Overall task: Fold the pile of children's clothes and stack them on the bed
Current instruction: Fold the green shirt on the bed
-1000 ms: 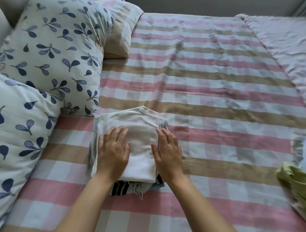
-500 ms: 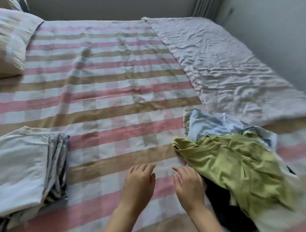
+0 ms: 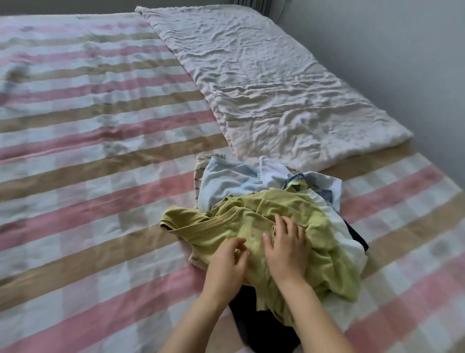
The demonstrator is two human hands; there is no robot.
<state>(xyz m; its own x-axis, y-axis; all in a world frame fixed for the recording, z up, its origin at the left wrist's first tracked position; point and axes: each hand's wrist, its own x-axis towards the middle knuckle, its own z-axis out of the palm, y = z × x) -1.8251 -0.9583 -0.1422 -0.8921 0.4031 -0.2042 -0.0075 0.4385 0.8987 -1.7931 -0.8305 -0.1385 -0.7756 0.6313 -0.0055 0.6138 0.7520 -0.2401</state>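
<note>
Green shirt (image 3: 254,219) crumpled atop the clothes pile (image 3: 226,179) on the bed (image 3: 100,176). Upon the shirt: right hand (image 3: 286,249), grip wide, fingers flat; left hand (image 3: 227,262), grip curled, hold impossible to tell.

A crumpled, off-white blanket (image 3: 271,88) lies spread along the far right, running from the far edge down toward the middle, with its near end folded over into a thick, rounded edge. It rests on a checked sheet (image 3: 88,151) of pink, tan and white bands that fills the left and the near right. A plain grey wall (image 3: 390,63) rises on the right. At the far edge, a ribbed grey shape (image 3: 254,2) is too cropped to identify.
</note>
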